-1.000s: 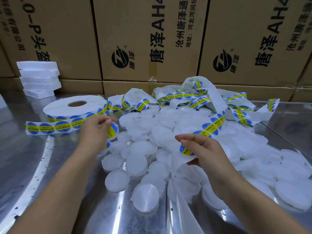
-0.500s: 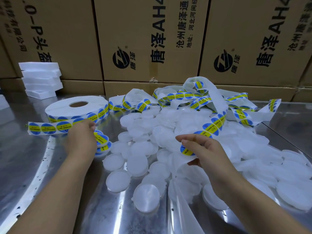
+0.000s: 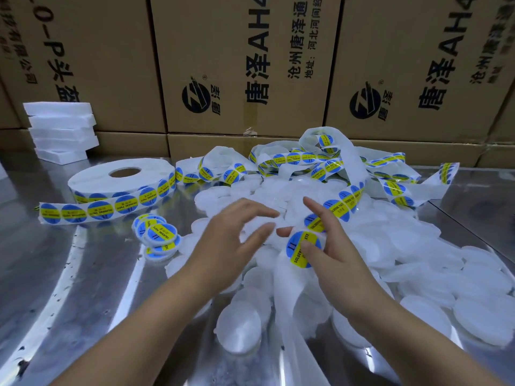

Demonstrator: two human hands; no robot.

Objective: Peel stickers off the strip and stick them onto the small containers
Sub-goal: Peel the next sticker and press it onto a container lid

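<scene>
Steel table, head view only.

Change: half a second earlier the left hand was down at the small pile of labelled containers, left of the main heap. Here it had swung back to centre. It was empty, with fingers spread and motion-blurred, above the plain containers and just short of the right hand.

The right hand had barely shifted. It pinched the strip, thumb on the backing beside the next sticker. That sticker faced up and sat on the strip; I couldn't tell if an edge was lifted.

My read: one container was finished and dropped on the done pile, and a new cycle was starting. The next step would be either peeling that sticker or grabbing a blank container. The left hand's position fit both.

Counts:
- hands: 2, one free and one gripping the strip
- roll: 1, lying flat, back left
- labelled containers: at least 3, overlapping, so no exact count
- plain containers: dozens, not countable
- strip: one long tangle looped behind and over the heap; I couldn't tell if it was a single piece
- foam slabs: 5, stacked far left
- boxes: 3 large fronts in the upper row, with lower ones partly visible

Most of the job remained.
</scene>
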